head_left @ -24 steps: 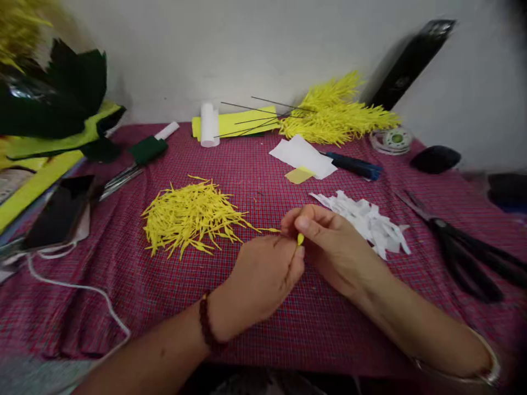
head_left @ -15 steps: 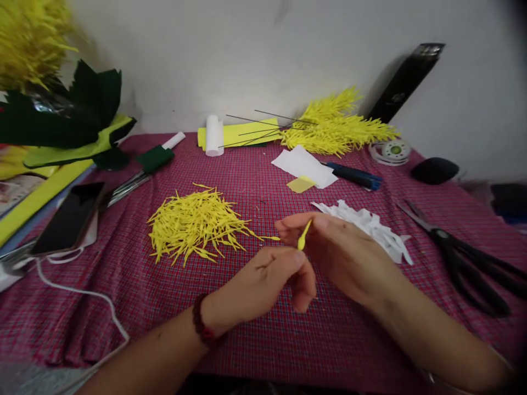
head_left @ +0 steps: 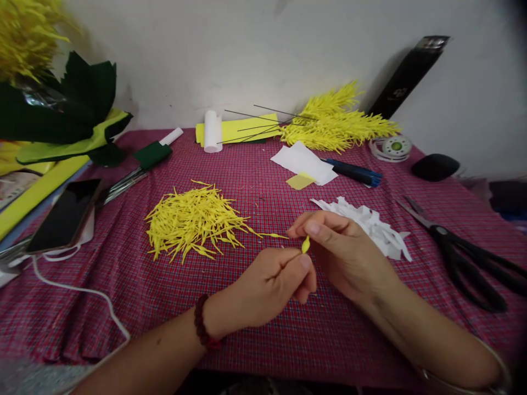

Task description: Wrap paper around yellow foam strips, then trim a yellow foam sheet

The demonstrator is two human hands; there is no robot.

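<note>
My left hand and my right hand meet low over a red checked cloth. Both pinch one small yellow strip with a bulbous tip, which stands between the fingertips. The left hand's fingers are curled into a pinch below it; the right thumb and forefinger close on its top. A pile of several thin yellow strips lies just left of the hands. A heap of white paper scraps lies just behind the right hand.
Black scissors lie at the right. A phone with a white cable lies at the left. At the back are a white roll, yellow sheets with thin wires, spiky yellow stems, a blue pen and a tape reel.
The left hand has come back up to the strip and pinches it again. The strip has tilted more upright. The view has shifted slightly.
</note>
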